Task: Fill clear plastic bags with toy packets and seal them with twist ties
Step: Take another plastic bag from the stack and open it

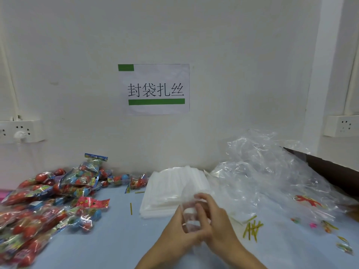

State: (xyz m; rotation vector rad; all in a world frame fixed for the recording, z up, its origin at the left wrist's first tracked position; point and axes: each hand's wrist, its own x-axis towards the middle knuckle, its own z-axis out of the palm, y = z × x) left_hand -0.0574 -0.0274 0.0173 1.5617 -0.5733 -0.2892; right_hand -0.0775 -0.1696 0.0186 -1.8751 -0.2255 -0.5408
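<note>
We work at a pale blue table set against a white wall, where a paper sign with green bars hangs above the far edge. On our right a big heap of crumpled clear plastic spreads across the table and over a dark ledge. On our left lies a pile of toy packets, red and blue balls in printed wrappers, reaching back to the wall. Between the two, a flat stack of clear bags rests near the wall. Just in front of that stack both our hands meet over one clear bag: the left hand holds it from below with curled fingers, and the right hand pinches it from the other side. The bag is blurred, so we cannot tell its contents. A bundle of yellow twist ties lies just right of our hands, and a single tie lies left of the stack.
</note>
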